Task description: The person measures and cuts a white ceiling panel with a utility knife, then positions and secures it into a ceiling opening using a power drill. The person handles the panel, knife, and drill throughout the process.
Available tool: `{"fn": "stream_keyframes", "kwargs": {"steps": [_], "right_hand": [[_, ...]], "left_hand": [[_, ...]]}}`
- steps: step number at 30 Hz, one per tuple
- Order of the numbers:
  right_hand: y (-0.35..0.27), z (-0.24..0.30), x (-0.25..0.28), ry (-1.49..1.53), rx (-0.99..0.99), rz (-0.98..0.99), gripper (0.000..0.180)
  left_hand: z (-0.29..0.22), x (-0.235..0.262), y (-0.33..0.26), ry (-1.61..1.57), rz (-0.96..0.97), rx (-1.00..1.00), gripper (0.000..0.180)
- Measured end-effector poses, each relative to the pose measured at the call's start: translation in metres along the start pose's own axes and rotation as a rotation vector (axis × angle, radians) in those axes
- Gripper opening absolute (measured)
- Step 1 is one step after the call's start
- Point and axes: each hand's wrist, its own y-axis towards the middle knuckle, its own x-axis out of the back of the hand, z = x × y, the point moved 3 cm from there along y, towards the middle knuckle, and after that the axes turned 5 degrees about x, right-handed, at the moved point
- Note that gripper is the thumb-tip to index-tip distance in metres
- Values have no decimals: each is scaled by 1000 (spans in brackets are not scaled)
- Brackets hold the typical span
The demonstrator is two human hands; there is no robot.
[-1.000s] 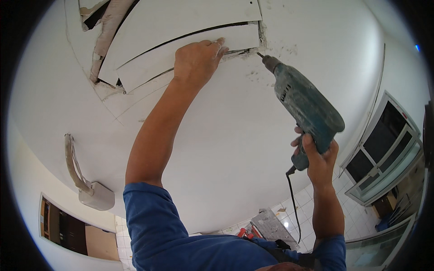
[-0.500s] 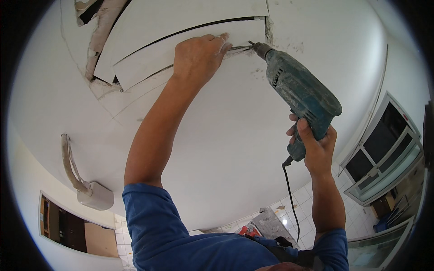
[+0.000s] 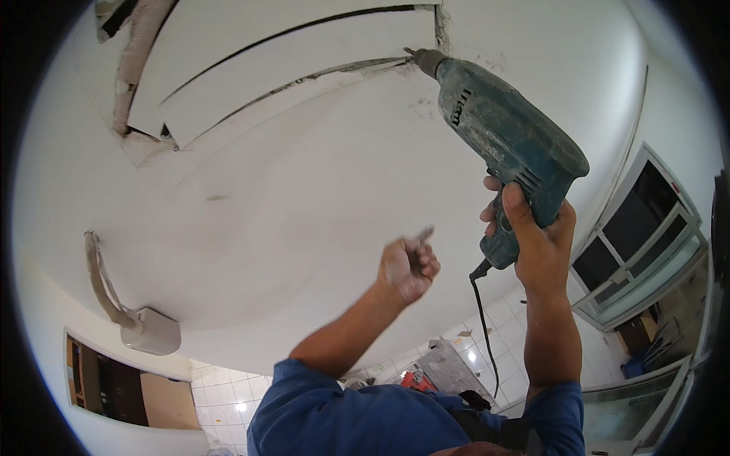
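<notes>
My right hand (image 3: 536, 235) is wrapped round the handle of a dusty teal corded electric drill (image 3: 506, 133), thumb on the near side. The drill points up and left; its bit is at the right end of a long gap beside a white ceiling panel strip (image 3: 304, 64). Lower down, clear of the ceiling panel, is my left hand (image 3: 409, 270), its fingers curled. Something small and greyish shows at its fingertips, too blurred to name. The drill's black cord (image 3: 487, 334) hangs from the handle.
Broken board edges and a pale exposed beam (image 3: 137, 68) show at the upper left. A white box with a hose (image 3: 152, 331) hangs on the left. To the right is a framed window (image 3: 635, 235). Below lie a tiled floor (image 3: 228, 391) and a red item (image 3: 417, 380).
My left hand has come away from the ceiling panel and moved down and right. My right hand still holds the drill at the gap, with the view shifted slightly.
</notes>
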Motion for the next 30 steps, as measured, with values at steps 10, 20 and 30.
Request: {"fn": "stream_keyframes", "kwargs": {"steps": [10, 20, 30], "right_hand": [[1, -8, 10, -80, 68, 13, 44], [4, -12, 12, -82, 95, 20, 48], [4, -11, 14, -82, 89, 33, 44]], "left_hand": [[68, 63, 25, -109, -12, 66, 50], [61, 67, 25, -60, 200, 136, 34], [62, 49, 15, -55, 203, 275, 50]]}}
